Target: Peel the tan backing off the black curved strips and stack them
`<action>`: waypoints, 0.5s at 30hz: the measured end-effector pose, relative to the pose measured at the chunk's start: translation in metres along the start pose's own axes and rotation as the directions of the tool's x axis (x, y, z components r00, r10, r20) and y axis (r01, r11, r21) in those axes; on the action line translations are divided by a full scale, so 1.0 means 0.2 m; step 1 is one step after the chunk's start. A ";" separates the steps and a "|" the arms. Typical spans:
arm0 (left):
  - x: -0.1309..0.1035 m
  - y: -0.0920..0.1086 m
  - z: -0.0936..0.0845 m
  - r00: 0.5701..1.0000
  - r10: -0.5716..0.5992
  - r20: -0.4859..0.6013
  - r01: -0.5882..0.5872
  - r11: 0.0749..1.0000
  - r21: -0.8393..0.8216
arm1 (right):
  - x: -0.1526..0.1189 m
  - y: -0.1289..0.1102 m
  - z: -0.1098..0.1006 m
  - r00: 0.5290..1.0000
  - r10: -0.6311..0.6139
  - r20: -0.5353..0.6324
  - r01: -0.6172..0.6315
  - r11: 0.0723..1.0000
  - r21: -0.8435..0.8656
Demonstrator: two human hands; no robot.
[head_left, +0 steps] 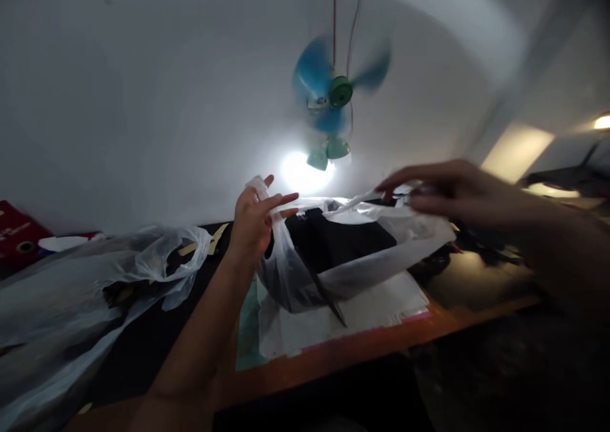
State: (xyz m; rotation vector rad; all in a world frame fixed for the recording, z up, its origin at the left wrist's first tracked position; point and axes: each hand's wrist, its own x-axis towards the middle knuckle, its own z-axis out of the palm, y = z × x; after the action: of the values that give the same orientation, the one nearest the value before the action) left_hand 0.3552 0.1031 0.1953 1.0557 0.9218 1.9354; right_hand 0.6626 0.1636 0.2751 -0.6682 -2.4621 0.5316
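A translucent white plastic bag point(362, 276) is stretched between my two hands above the worktop, its mouth spread wide. My left hand point(255, 219) has one side of the bag hooked in it, with some fingers pointing out to the right. Slightly blurred, my right hand point(448, 187) pinches the opposite rim between thumb and fingers. Black material point(355, 241), perhaps folded cloth, shows within the opening. A dark, narrow, pointed strip point(328, 295) slants down at the bag's front; I cannot tell whether it lies inside or outside.
White sheets point(314, 333) lie on the orange-brown table edge point(343, 352). Another large clear plastic bag point(157, 260) spreads across the left, near a red package point(19, 232). A spinning blue fan point(340, 92) hangs ahead, above a bright lamp point(305, 171). Dark items crowd the right.
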 end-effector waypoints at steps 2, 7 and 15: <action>0.02 -0.02 0.07 1.000 0.012 0.026 -0.012 1.000 0.016 | 0.00 -0.08 0.21 0.986 -0.048 0.162 0.051 0.999 -0.017; -0.03 0.00 0.06 0.999 0.039 0.007 -0.039 0.999 0.007 | 0.08 -0.09 0.65 0.961 0.015 0.276 0.004 0.998 -0.067; -0.20 0.15 -0.13 0.999 0.003 0.033 -0.004 0.999 0.037 | 0.21 0.10 0.53 1.000 0.004 -0.021 -0.005 0.998 -0.067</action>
State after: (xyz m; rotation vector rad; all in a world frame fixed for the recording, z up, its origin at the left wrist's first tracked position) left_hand 0.3391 0.0493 0.1961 1.1077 0.9412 1.9051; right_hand 0.5773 0.1783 0.1991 -0.7022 -2.4687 0.4434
